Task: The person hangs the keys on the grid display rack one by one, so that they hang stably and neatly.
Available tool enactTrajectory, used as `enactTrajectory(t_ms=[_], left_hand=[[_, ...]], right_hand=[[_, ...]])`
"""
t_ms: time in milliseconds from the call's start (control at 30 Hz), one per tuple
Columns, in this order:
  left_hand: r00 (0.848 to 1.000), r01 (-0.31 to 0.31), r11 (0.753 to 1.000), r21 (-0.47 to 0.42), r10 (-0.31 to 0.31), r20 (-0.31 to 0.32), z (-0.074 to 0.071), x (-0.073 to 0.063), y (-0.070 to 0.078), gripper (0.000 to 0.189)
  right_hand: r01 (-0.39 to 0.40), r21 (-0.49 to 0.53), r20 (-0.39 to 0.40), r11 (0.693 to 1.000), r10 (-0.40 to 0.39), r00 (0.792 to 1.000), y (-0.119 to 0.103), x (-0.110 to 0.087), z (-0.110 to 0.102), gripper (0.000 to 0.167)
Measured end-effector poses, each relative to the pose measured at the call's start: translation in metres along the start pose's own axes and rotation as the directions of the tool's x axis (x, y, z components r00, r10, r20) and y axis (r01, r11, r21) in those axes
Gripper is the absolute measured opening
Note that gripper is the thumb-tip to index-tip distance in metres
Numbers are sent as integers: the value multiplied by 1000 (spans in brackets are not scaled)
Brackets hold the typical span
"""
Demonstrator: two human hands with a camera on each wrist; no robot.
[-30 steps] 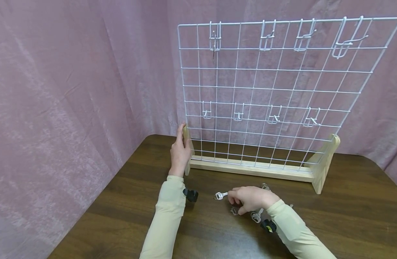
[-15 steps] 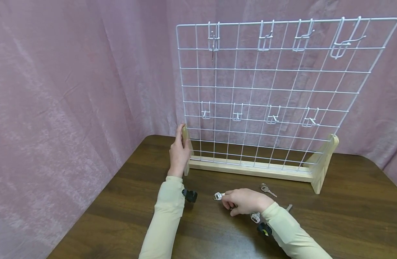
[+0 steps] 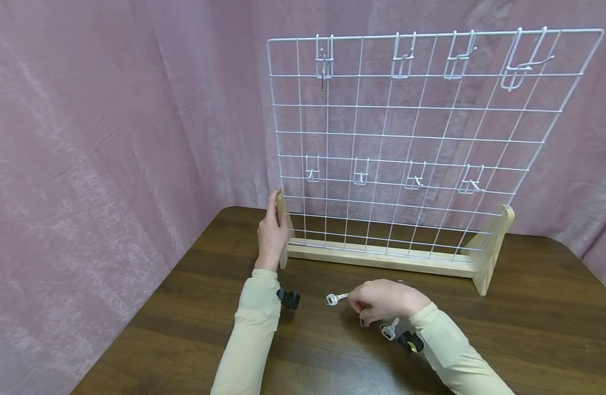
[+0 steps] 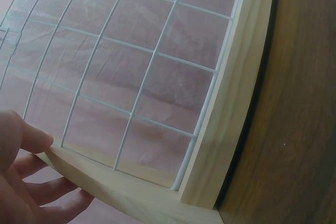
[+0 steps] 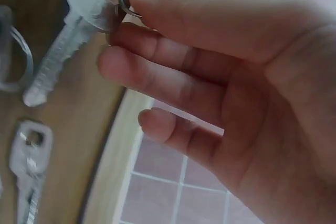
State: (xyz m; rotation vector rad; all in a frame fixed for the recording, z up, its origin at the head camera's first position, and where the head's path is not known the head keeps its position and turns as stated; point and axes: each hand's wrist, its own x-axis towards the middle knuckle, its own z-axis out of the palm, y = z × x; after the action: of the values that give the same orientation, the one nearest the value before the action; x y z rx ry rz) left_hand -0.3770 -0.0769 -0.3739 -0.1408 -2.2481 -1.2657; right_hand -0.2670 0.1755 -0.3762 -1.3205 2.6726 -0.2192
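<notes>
My left hand (image 3: 272,236) holds the wooden side support (image 4: 142,198) of a white wire grid rack (image 3: 431,35), its thumb on one face and the other fingers behind. Low over the table, my right hand (image 3: 387,299) pinches a silver key (image 5: 84,3) by its small ring (image 5: 126,3), between thumb and fingers. In the right wrist view the blade of that key points away from the fingertips. One loose key (image 3: 335,299) lies left of the right hand, and another key (image 3: 389,329) lies beneath the wrist. A further key is mostly hidden behind the right hand.
White hooks line the grid in two rows, upper (image 3: 403,57) and lower (image 3: 360,178). A thin key (image 3: 323,82) hangs from the upper left hook. The rack's right wooden support (image 3: 494,249) stands on the brown table (image 3: 174,329). Pink curtain (image 3: 135,109) surrounds the back and left.
My right hand first dipped left over a key on the table, then rose slightly rightward with that key pinched. My left hand stays on the support.
</notes>
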Motion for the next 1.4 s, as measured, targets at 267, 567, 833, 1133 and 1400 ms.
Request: enactTrajectory(t_ms=[267,567,833,1133,1400], left_hand=[[1000,-6,1000,0,6,-1,1,1,-1,58],[1000,-3,1000,8,3,3,1,3,-1,60],[1000,-8,1000,5,8,8,1,2,-1,59],[1000,-17,1000,17,16,11,3,0,-1,59],[1000,-10,999,33,10,-3,2,1,-1,58]], right_hand=[[7,-14,-74,1000,-8,997,3,-13,-19,25],[-28,17,-136,999,30,990,6,-27,-36,23],[52,-36,-298,998,-61,953,13,-31,-43,18],[49,-168,-499,985,-128,857,15,-38,-49,17],[5,-254,-565,967,-152,811,13,-40,-52,19]])
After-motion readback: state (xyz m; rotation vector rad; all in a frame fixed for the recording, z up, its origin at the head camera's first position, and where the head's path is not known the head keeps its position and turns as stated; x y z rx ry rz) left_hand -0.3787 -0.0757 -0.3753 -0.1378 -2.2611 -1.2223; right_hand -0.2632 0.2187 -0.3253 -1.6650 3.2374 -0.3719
